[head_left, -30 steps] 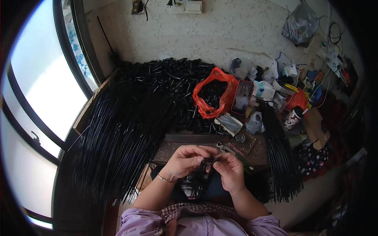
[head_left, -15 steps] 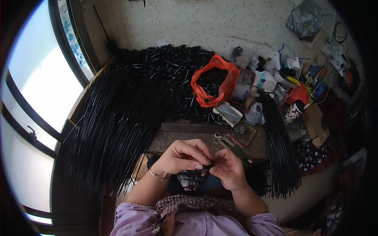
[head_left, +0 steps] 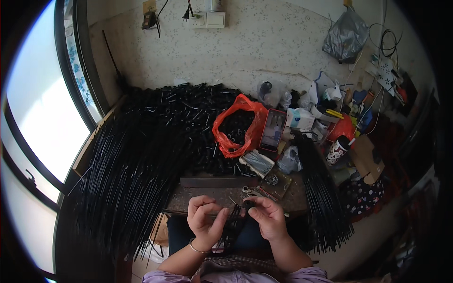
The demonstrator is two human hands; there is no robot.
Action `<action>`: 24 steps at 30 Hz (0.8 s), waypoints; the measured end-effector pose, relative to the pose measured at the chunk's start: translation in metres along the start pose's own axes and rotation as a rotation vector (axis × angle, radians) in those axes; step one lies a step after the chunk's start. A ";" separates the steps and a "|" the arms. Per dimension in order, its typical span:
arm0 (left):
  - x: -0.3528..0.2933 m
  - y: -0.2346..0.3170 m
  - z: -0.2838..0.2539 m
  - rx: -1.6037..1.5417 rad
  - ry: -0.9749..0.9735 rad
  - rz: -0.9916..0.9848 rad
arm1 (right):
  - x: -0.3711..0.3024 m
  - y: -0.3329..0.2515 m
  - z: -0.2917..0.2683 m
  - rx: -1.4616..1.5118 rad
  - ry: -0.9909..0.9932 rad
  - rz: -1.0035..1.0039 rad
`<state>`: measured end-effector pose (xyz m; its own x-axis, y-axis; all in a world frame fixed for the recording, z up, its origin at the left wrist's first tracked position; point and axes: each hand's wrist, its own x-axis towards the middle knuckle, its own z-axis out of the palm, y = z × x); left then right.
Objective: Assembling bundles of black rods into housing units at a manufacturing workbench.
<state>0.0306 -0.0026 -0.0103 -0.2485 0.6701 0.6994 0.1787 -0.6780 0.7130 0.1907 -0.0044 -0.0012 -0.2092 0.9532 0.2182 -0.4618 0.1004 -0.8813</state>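
My right hand [head_left: 270,220] pinches a small round black part [head_left: 248,204] between thumb and fingers, just above the bench's front edge. Facing it, my left hand [head_left: 204,221] has its fingers bent and the thumb tip close to the index tip; what lies between them is too small to make out. A thin pale pin [head_left: 232,200] shows in the gap between the hands, beside narrow dark pieces. Just behind my hands, pliers [head_left: 252,191] lie on the bench [head_left: 188,199].
Long black rods [head_left: 127,188] spread at left, with another bundle [head_left: 323,198] at right. Behind are heaped black tubular parts [head_left: 184,111], a red plastic bag [head_left: 219,134], a phone [head_left: 272,129] and a box of thin metal pins [head_left: 258,162]. A patterned cup [head_left: 337,150] stands right.
The view has tilted up, showing more wall. My hands, pressed together before, have drawn slightly apart; the round black part now shows in my right fingers, and the pin has come into sight.
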 end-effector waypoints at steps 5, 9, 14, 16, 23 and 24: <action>0.003 0.005 0.012 -0.142 -0.120 -0.082 | 0.003 0.003 0.013 0.007 0.093 -0.035; -0.001 0.009 0.010 -0.378 -0.148 -0.240 | 0.001 0.007 0.011 0.075 0.070 -0.068; -0.001 0.015 0.003 -0.457 -0.233 -0.302 | -0.002 0.007 0.011 0.183 0.024 0.001; -0.004 0.016 0.006 -0.542 -0.194 -0.377 | -0.003 0.007 0.013 0.205 0.017 0.014; 0.005 0.015 -0.007 -0.740 -0.324 -0.588 | -0.001 0.003 0.012 0.103 -0.005 -0.060; 0.006 0.015 -0.007 -0.739 -0.323 -0.591 | -0.002 0.001 0.014 0.075 -0.039 -0.082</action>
<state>0.0255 -0.0108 0.0042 0.1841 0.9360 0.3000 -0.5543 -0.1532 0.8181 0.1788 -0.0098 0.0036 -0.2008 0.9308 0.3056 -0.5419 0.1543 -0.8261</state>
